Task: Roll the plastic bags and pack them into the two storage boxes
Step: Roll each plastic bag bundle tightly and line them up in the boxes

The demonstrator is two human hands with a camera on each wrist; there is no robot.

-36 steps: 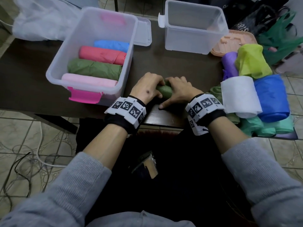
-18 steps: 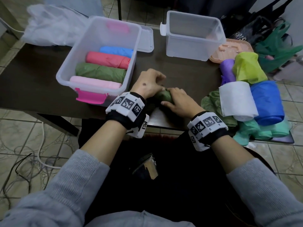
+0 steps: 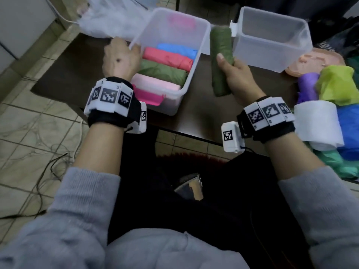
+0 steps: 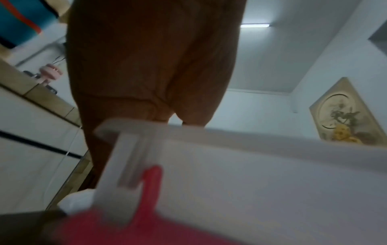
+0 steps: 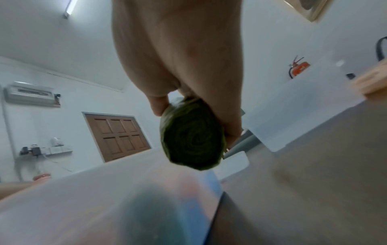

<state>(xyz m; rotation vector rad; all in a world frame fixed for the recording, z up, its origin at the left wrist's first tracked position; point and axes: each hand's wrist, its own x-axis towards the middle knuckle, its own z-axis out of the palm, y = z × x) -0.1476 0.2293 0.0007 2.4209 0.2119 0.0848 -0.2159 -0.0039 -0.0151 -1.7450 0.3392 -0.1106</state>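
Observation:
My right hand (image 3: 236, 71) grips a dark green rolled bag (image 3: 221, 61) and holds it in the air between the two boxes; its spiral end (image 5: 191, 139) faces the right wrist camera. My left hand (image 3: 120, 57) holds the left rim of the clear storage box with pink latches (image 3: 202, 45), which contains pink, green, red and blue rolls. In the left wrist view the box wall (image 4: 251, 174) and my fingers (image 4: 150, 66) over its rim are blurred. The second clear box (image 3: 272, 53) at the back right holds nothing.
A heap of unrolled bags lies at the table's right edge: a white one (image 3: 318, 125), blue (image 3: 349, 129), yellow-green (image 3: 338, 84), purple (image 3: 307, 86). A peach lid (image 3: 314, 61) lies behind them. A clear crumpled bag (image 3: 108, 22) sits at the back left.
Both hands were on the green roll on the table. Now the right hand has lifted it up and away, and the left hand has moved left to the filled box's rim.

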